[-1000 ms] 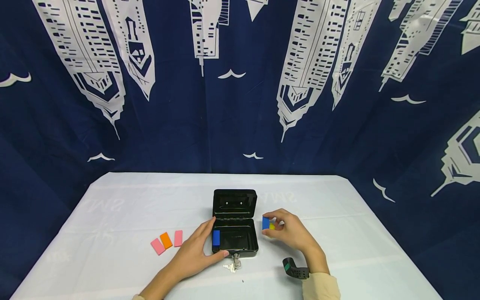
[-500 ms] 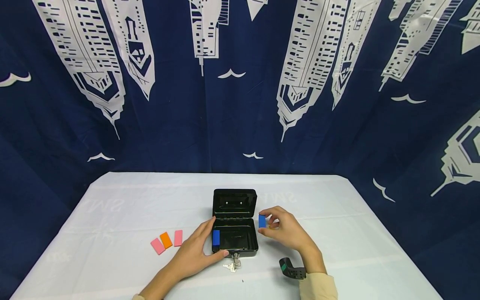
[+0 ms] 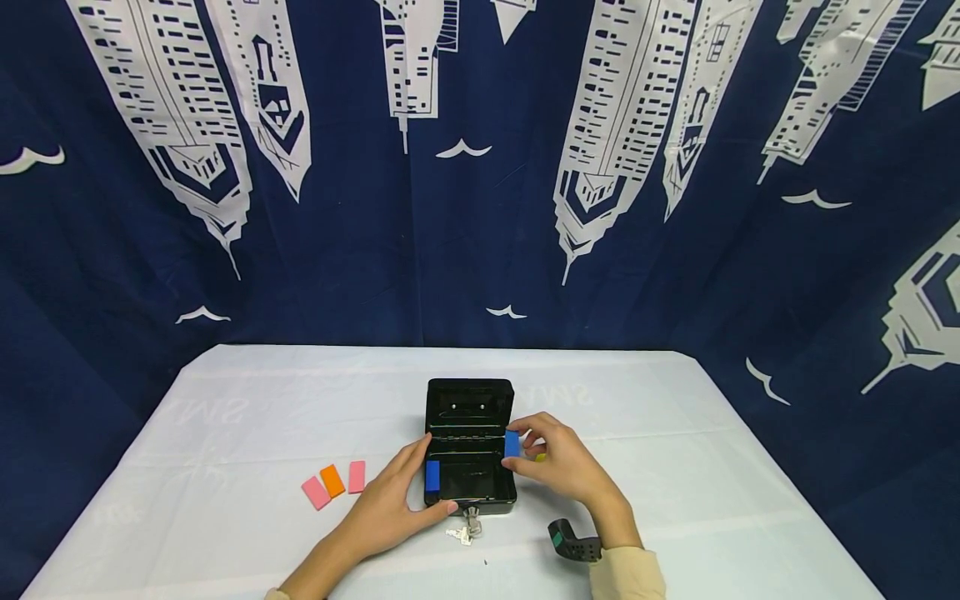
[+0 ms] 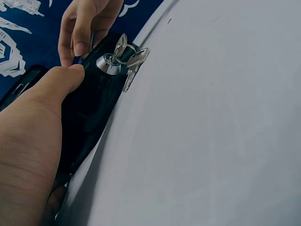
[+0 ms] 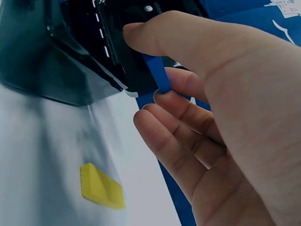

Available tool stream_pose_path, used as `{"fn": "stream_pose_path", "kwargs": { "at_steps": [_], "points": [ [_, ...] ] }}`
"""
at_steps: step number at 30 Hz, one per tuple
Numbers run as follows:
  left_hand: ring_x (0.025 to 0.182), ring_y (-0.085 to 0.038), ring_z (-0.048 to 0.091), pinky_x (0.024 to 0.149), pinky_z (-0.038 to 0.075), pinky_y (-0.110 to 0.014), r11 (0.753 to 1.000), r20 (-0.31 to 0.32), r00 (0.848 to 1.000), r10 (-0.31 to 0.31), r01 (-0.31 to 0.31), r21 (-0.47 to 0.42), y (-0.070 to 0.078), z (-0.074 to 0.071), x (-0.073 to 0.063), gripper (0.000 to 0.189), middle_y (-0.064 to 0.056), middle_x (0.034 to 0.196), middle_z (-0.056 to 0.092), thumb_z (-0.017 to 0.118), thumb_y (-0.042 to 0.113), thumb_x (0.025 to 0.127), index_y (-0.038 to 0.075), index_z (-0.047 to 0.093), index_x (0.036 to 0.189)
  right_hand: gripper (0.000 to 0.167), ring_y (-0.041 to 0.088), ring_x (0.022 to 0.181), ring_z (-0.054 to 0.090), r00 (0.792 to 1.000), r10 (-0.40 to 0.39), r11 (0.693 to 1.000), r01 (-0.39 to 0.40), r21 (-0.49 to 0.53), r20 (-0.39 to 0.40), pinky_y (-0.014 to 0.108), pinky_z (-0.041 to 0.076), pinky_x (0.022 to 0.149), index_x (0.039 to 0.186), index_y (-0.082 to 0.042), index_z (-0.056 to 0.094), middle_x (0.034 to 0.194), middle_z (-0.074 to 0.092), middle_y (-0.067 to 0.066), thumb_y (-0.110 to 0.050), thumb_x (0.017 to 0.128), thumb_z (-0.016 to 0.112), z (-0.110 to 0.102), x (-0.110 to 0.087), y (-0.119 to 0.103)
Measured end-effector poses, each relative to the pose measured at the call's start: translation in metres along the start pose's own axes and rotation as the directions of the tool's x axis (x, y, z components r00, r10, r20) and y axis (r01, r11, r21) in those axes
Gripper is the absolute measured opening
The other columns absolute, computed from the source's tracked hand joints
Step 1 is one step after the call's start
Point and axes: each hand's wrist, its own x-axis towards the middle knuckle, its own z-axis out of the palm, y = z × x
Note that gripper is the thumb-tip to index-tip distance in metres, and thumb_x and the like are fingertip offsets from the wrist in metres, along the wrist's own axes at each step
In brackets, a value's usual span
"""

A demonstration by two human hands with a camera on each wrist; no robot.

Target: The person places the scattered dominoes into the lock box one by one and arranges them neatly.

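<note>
A small black cash box (image 3: 477, 482) stands with its lid (image 3: 469, 405) raised; a blue block (image 3: 432, 477) lies along the left inside it. My left hand (image 3: 393, 500) holds the box at its left side, fingertips at the back left corner and thumb on the front rim. In the left wrist view that thumb sits beside the lock, where keys (image 4: 134, 59) hang. My right hand (image 3: 566, 458) pinches another blue block (image 5: 157, 73) between thumb and fingers, over the box's right rim. A yellow block (image 5: 101, 186) lies on the table under this hand, mostly hidden in the head view.
Left of the box, two pink blocks (image 3: 316, 492) and an orange block (image 3: 332, 481) lie on the white tablecloth (image 3: 225, 433). A black strap device (image 3: 573, 542) is worn at the right wrist. A dark blue printed curtain (image 3: 480, 225) hangs behind the table.
My right hand has moved left with the blue block, from beside the box to over its right rim, away from the yellow block. The left hand and box have stayed put.
</note>
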Motion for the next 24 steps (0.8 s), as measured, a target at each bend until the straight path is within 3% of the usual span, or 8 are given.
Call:
{"fn": "stream_pose_path", "kwargs": {
  "at_steps": [6,14,24],
  "points": [
    [0.141,-0.032,0.049,0.106,0.049,-0.06,1.0,0.007,1.0,-0.003,0.003,-0.006,0.0,0.0,0.0,0.108,-0.004,0.165,0.037,0.07,0.077,0.08,0.023,0.028,0.164,0.047,0.015,0.097,0.062,1.0,-0.013,1.0,0.013,0.004,0.007,0.026,0.059,0.088,0.126,-0.01,0.069,0.115,0.065,0.004,-0.024,0.085,0.086,0.004,0.001,-0.003],
    [0.14,-0.033,0.05,0.106,0.049,-0.06,1.0,0.008,1.0,-0.003,0.004,-0.013,0.0,0.0,0.0,0.107,-0.004,0.164,0.038,0.071,0.075,0.081,0.023,0.029,0.164,0.045,0.015,0.096,0.062,0.999,-0.035,0.999,0.035,-0.034,0.005,0.029,0.059,0.09,0.125,-0.013,0.068,0.111,0.063,-0.004,-0.026,0.086,0.085,0.01,0.004,-0.007],
    [0.14,-0.034,0.05,0.106,0.048,-0.062,1.0,0.006,1.0,-0.004,0.004,-0.008,0.0,0.0,0.0,0.107,-0.007,0.164,0.038,0.073,0.073,0.081,0.022,0.029,0.164,0.046,0.013,0.097,0.062,0.997,-0.082,0.994,0.082,-0.071,0.016,0.028,0.059,0.089,0.128,-0.013,0.068,0.117,0.064,-0.004,-0.03,0.088,0.083,0.017,0.006,-0.012]
  ]
}}
